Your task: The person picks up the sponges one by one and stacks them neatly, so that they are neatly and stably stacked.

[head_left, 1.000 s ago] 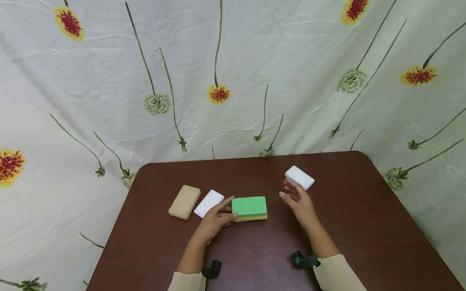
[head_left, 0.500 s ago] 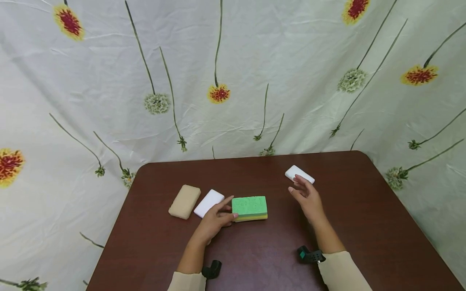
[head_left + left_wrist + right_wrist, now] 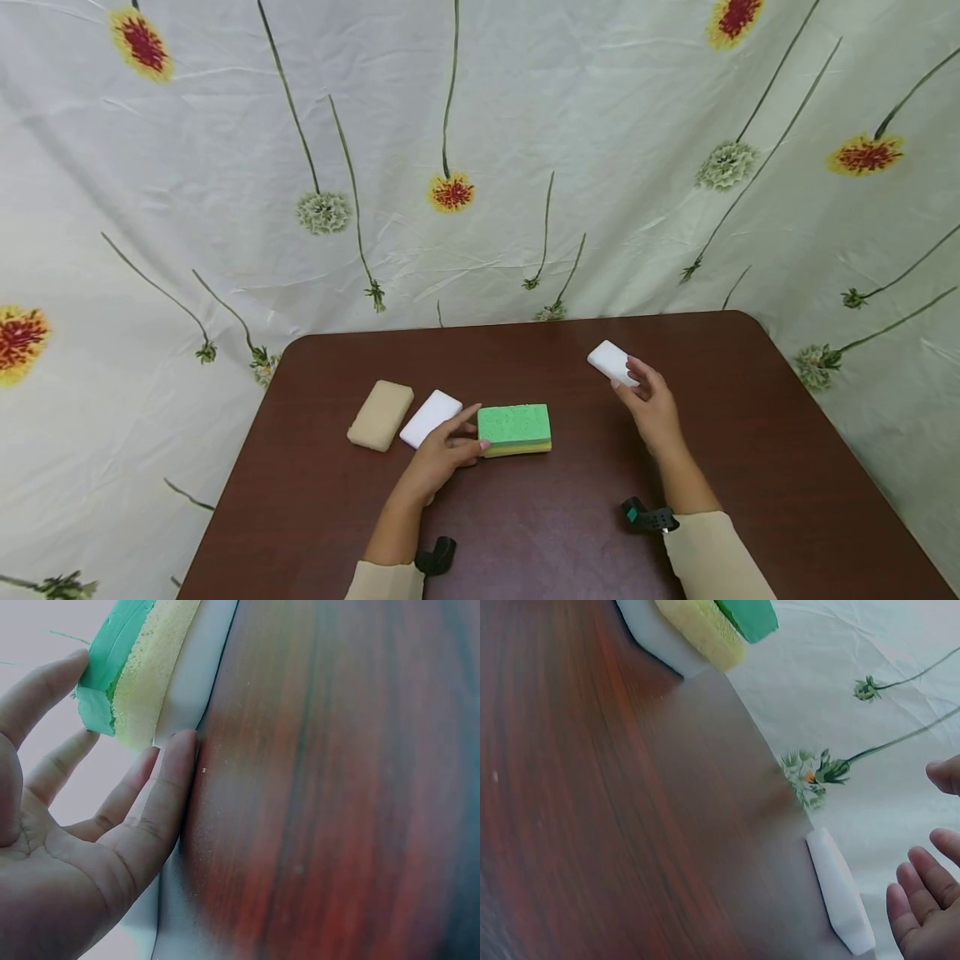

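Observation:
A green sponge (image 3: 513,423) tops a stack in the middle of the brown table (image 3: 525,517). Under it the left wrist view shows a yellow sponge (image 3: 154,671) and a white block (image 3: 196,671) at the bottom. My left hand (image 3: 442,454) touches the stack's left end, fingers spread and fairly straight. Farther back on the right lies a white sponge-like block (image 3: 609,360). Over its near right end is my right hand (image 3: 654,408), fingers loosely bent and parted; the right wrist view has the fingers beside the block with a gap.
To the left lie a beige sponge (image 3: 380,417) and a second white block (image 3: 431,417), partly covered by my left hand. Behind the table's far edge hangs a pale flowered cloth (image 3: 495,267). Each wrist wears a black band.
My right hand has moved rightward, from the near left side of the white block to over its near right end. The left hand and the stack have stayed put.

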`<state>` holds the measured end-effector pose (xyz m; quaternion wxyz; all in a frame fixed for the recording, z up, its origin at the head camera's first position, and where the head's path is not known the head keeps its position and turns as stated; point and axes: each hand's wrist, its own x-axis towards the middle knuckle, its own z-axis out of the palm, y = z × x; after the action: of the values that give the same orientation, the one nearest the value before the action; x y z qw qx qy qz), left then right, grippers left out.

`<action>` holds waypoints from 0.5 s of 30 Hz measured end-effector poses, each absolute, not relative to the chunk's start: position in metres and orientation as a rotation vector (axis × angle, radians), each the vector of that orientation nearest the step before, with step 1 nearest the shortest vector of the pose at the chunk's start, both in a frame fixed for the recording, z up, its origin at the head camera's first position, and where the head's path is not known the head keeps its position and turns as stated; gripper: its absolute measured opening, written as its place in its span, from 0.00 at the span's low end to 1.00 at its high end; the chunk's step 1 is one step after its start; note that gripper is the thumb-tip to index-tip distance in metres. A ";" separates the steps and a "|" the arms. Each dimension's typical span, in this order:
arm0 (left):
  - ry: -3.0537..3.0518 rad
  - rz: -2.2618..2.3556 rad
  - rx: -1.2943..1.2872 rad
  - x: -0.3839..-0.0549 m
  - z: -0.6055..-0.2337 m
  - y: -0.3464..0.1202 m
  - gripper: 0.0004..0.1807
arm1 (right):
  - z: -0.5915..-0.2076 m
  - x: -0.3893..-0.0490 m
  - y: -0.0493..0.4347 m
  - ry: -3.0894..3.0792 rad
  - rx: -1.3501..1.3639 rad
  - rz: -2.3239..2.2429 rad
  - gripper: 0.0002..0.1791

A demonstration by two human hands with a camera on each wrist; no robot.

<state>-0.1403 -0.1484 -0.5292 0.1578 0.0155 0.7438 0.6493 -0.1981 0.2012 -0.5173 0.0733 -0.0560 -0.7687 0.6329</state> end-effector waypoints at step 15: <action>2.126 1.861 0.042 -0.140 -0.531 -0.149 0.39 | -0.524 -0.208 0.223 -2.415 -0.364 1.771 0.40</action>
<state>-0.1397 -0.1486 -0.5306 0.1572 0.0147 0.7431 0.6503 -0.2080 0.2232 -0.5241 0.0623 -0.1205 -0.7989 0.5859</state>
